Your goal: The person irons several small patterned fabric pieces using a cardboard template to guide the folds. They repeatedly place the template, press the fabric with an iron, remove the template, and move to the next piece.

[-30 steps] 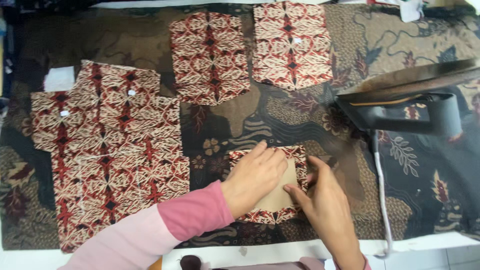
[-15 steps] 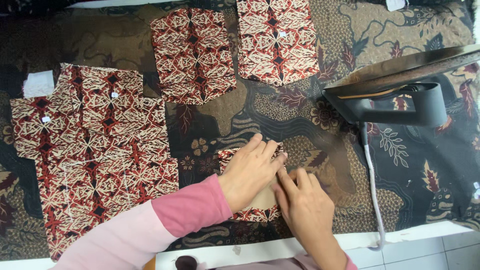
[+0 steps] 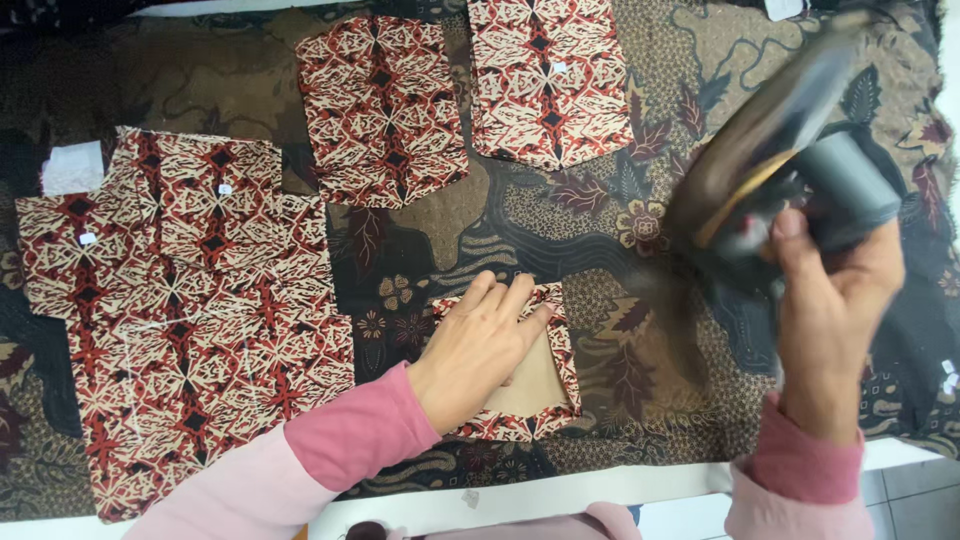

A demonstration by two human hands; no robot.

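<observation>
Left hand (image 3: 480,345) flat on folded patch (image 3: 530,385); right hand (image 3: 830,310) lifting iron (image 3: 780,170)

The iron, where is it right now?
In the head view the iron is at the right, lifted in the right hand, above and right of the small folded fabric piece pressed down by the left hand.

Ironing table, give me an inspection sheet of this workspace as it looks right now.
Surface: table covered by dark patterned cloth.
Job's things: small folded piece with tan card inside; iron, lifted and blurred.
Clutter: two red patterned pieces at the top, large stacked panel on the left, white scrap.
Grips: left hand flat on the folded piece; right hand around the iron's handle.
Cables: nothing seen.
Surroundings: white table edge and pale tiled floor.
</observation>
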